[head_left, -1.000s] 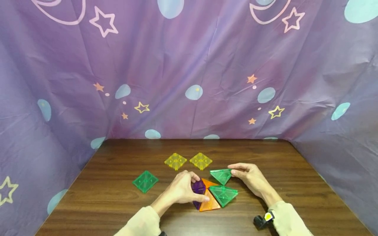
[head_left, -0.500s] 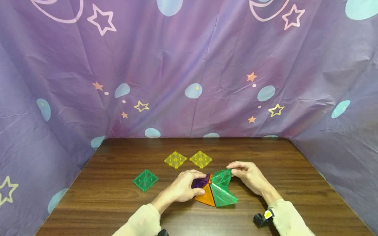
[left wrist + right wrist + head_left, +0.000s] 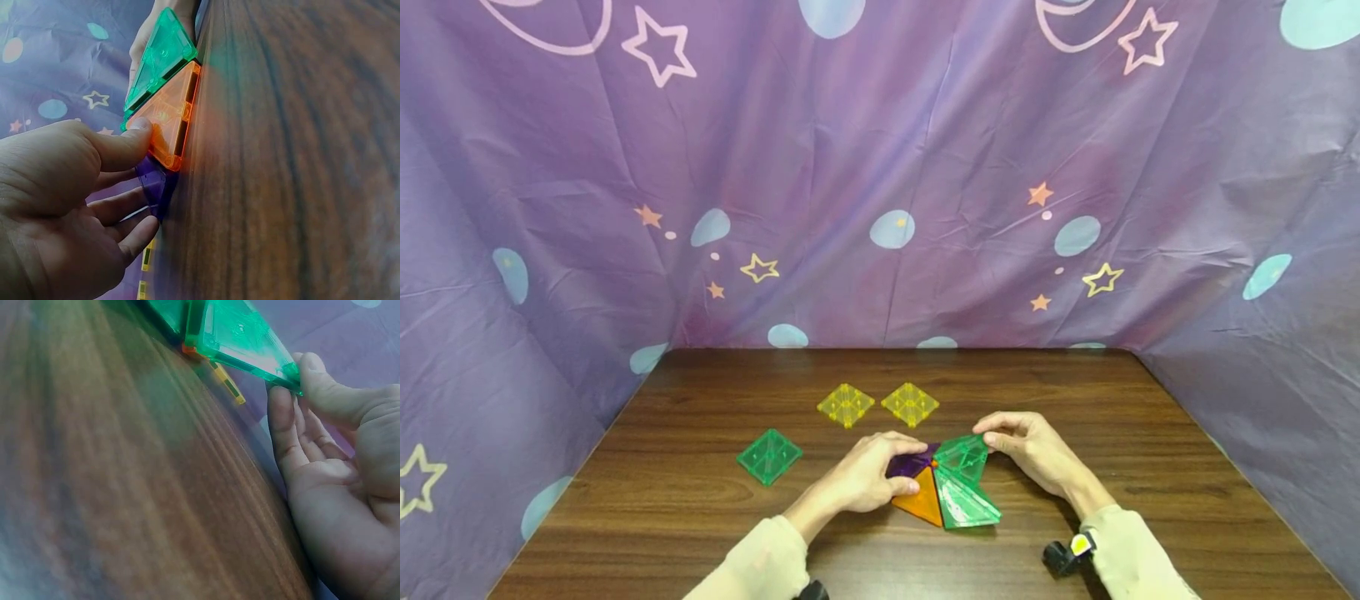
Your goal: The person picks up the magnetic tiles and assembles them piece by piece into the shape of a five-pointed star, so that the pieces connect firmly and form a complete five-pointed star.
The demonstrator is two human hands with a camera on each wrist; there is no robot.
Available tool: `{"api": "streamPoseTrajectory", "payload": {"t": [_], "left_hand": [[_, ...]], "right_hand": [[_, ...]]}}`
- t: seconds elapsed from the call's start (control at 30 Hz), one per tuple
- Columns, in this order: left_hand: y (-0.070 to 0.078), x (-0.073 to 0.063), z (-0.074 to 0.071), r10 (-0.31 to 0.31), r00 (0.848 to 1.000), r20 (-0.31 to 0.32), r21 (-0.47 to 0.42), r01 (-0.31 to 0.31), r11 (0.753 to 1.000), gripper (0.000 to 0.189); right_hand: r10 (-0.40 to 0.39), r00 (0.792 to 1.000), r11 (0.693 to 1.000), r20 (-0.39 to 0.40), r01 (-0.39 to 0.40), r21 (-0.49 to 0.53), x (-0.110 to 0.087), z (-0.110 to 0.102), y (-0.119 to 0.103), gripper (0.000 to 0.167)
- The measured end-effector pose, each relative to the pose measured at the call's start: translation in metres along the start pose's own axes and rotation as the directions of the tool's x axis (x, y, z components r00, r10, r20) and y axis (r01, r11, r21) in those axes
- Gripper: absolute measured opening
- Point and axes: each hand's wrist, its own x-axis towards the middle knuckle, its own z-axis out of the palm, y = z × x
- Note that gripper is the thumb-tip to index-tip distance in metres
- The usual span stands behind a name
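Note:
My left hand grips a raised cluster of translucent magnetic tiles. Its thumb lies on an orange triangle tile, while the fingers reach behind a purple triangle tile; in the left wrist view the thumb presses the orange face. A front green triangle tile leans out from the orange one's right edge. Between thumb and fingers, my right hand pinches the outer corner of another green triangle tile, whose inner end meets the cluster's top. The purple tile is partly hidden by the left fingers.
Two yellow diamond-shaped tile pieces lie flat farther back on the brown wooden table. A green diamond-shaped piece lies to the left. A purple patterned cloth hangs behind the table and along its sides.
The right hand's green tile has come up against the cluster, which tilted up into a peak under the left hand. Over the last half second, the front green tile shifted slightly.

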Motion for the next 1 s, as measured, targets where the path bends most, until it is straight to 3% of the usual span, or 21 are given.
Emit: {"api": "streamPoseTrajectory", "payload": {"t": [0.4,0.67,0.87,1.0], "left_hand": [[0.0013,0.0007,-0.0009,-0.028,1.000,0.009,-0.017,0.028,0.999,0.056],[0.0018,0.0015,-0.0001,-0.018,1.000,0.026,0.006,0.018,1.000,0.055],[0.0015,0.0007,-0.0021,-0.027,0.999,0.036,0.009,0.026,1.000,0.055],[-0.0017,0.0002,-0.0058,-0.014,1.000,0.019,-0.062,0.016,0.998,0.046]], "right_hand": [[0.036,0.999,0.999,0.004,-0.036,0.034,0.0014,0.0006,-0.0021,0.034],[0.020,0.999,0.995,0.028,-0.022,0.097,0.0007,0.0005,-0.0003,0.017],[0.039,0.999,0.993,0.034,-0.043,0.108,0.0002,0.0010,-0.0001,0.013],[0.041,0.998,0.993,0.055,-0.047,0.107,0.0005,0.0023,0.0003,0.014]]}}
